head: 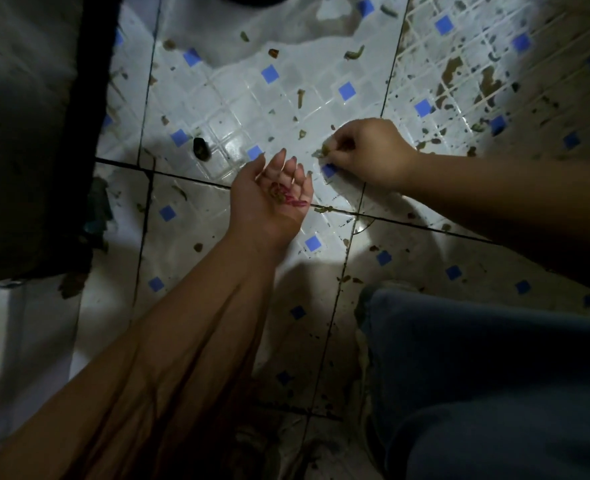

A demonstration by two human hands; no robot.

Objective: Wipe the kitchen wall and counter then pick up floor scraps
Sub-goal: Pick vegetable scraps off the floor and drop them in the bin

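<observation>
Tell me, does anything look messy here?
Yes. Green scraps and brown smears litter the tiled floor. The left hand cups gathered bits; the right hand pinches another.

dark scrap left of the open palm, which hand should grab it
Right hand, hedged: it is already pinching a scrap off the floor, while the left hand lies palm-up cupping collected scraps. The dark scrap lies nearer the left.

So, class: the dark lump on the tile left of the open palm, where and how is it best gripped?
Probably pinch the dark lump across its narrow width, fingertips coming from above: it lies low on the floor tile, with bare tile around it and no handle.
</observation>
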